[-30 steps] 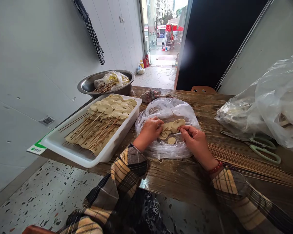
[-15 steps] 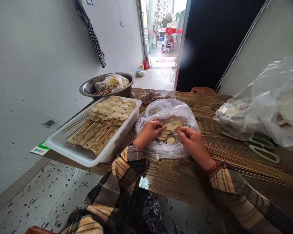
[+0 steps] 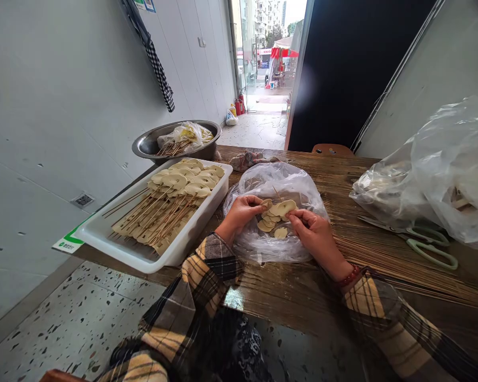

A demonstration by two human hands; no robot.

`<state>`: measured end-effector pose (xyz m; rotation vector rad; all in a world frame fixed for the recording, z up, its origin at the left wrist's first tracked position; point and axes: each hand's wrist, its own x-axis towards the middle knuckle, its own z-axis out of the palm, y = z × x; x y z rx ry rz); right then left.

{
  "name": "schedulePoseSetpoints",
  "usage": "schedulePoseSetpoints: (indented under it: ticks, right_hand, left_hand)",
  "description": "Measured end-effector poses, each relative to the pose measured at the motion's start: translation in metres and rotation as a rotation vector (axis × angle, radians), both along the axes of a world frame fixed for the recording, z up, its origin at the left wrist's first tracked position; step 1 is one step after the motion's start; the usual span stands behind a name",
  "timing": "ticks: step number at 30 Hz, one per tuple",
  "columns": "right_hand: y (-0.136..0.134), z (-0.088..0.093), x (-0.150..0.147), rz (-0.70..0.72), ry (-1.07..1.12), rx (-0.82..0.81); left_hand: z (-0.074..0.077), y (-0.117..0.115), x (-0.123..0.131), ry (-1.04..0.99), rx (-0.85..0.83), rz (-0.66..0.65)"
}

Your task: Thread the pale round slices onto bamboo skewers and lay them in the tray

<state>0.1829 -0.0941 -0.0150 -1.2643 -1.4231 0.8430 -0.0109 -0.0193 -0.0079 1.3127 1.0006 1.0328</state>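
Observation:
Over an open clear plastic bag [image 3: 258, 249], my right hand [image 3: 313, 231] pinches the edge of a thin, pale, round slice [image 3: 283, 208]. A thin wooden skewer [image 3: 278, 194] rises beside this slice; whether it passes through it is hard to see. Between the thumb and fingers of my left hand [image 3: 242, 212] is another pale slice [image 3: 266, 203], at the bag's left side. Several loose slices [image 3: 265, 226] lie in the bag beneath both hands.
Left of the bag, a white tray [image 3: 159, 265] holds many skewered slices. Behind it stands a metal bowl [image 3: 143, 146] with bagged skewers. Scissors [image 3: 432, 252], loose skewers [image 3: 382, 260] and a filled plastic bag [image 3: 434, 175] lie at right. A rag [image 3: 249, 160] sits behind.
My left hand has come up slightly and now shows a slice at its fingertips. My right hand stays nearly in place, its slice a little lower. The view has shifted slightly.

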Motion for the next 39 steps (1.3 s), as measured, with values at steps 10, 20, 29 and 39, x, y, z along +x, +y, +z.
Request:
schedulePoseSetpoints:
  ticks: [10,20,29,39]
  right_hand:
    - [-0.002,-0.002,-0.002,0.104,-0.204,0.032]
    - [0.000,-0.005,-0.001,0.103,-0.228,0.029]
    - [-0.002,0.000,-0.001,0.062,-0.226,0.024]
    - [-0.004,0.002,-0.003,0.080,-0.259,0.046]
  left_hand:
    - [0.002,-0.003,0.002,-0.161,-0.055,0.022]
    - [0.004,0.000,-0.001,-0.298,-0.121,0.024]
    - [0.002,0.005,-0.004,-0.383,-0.084,0.170]
    - [0.006,0.000,0.000,-0.304,-0.026,0.159]
